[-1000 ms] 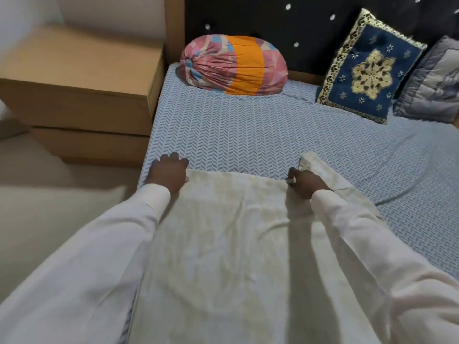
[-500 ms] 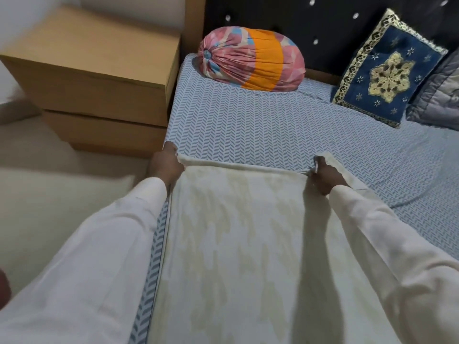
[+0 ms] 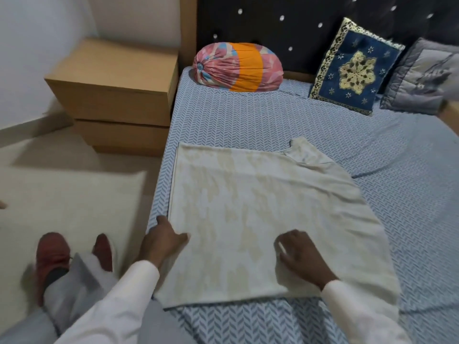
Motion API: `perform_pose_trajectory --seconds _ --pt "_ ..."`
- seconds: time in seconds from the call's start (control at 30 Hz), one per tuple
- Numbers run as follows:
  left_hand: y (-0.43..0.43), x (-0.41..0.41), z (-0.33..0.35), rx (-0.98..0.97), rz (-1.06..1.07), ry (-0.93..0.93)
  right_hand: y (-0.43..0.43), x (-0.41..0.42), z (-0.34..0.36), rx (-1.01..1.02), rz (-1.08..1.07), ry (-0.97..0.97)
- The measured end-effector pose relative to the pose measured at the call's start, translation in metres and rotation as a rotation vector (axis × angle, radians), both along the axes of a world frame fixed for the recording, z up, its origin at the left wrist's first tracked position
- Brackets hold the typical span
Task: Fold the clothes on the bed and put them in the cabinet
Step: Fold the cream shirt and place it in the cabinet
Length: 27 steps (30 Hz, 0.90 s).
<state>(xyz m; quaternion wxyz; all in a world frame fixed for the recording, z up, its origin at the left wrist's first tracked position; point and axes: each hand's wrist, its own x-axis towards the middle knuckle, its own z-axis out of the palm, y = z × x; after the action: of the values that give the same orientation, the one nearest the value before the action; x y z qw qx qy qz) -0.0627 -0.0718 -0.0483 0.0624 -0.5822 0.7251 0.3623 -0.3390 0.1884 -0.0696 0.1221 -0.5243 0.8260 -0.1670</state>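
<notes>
Cream garment: flat on the bed, along its left edge.
Left hand: thumb on the cloth's left border; whether you grasp it, cannot tell.
Right hand: released, fingers resting on the cloth.
Fold: keep your borders aligned, smooth rightward.

Item one in my view: cream T-shirt, faint beige mottling, spread flat, one short sleeve at its far right corner, by the left edge of the blue herringbone bed. Item two: tan wooden bedside cabinet, drawers closed.
</notes>
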Motion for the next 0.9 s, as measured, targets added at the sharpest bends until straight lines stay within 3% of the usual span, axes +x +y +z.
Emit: perform_pose_trajectory --seconds 0.2,0.37,0.5,0.6,0.77,0.9 --pt "0.081 0.055 0.004 0.132 -0.081 -0.08 0.092 0.041 -0.017 0.037 -0.084 0.163" --pt "0.075 0.088 -0.026 0.173 -0.013 0.042 0.126 0.035 -0.015 0.065 -0.194 0.238" --pt "0.067 0.106 -0.045 0.115 0.019 0.027 0.142 0.04 -0.003 0.149 -0.336 0.334" --pt "0.082 0.106 -0.016 0.032 0.018 -0.014 0.159 0.036 -0.002 0.135 -0.472 0.392" --pt "0.094 0.101 -0.002 -0.016 -0.024 -0.114 0.192 0.019 0.005 0.07 -0.574 0.351" --pt "0.087 0.102 -0.014 -0.036 -0.042 -0.198 0.216 0.016 0.007 0.188 -0.572 0.294"
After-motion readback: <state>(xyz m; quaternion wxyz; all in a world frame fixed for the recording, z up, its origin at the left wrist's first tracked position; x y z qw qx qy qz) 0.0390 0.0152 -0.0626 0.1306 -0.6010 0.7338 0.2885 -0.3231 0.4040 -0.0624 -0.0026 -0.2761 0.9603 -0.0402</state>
